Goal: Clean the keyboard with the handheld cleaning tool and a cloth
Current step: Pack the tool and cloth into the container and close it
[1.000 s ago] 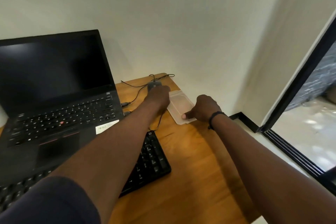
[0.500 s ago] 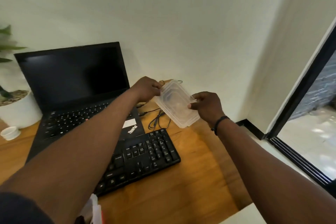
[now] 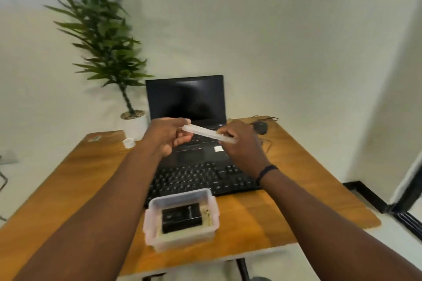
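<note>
Keyboard (image 3: 201, 178) uncleaned, I judge; both hands' fingers (image 3: 225, 132) pinch the lid (image 3: 207, 133) at twelve o'clock, tool box (image 3: 181, 218) open.

We find nothing readable here. The white sticker (image 3: 218, 149) on the laptop (image 3: 186, 107), just beneath the right hand's fingers (image 3: 225, 132), shows no letters we can make out. The black device (image 3: 181, 216) in the clear box (image 3: 182, 219), well below both hands, carries a small pale round mark and faint print, too blurred for us to read. The keyboard (image 3: 201, 178) key legends are smeared as well.
</note>
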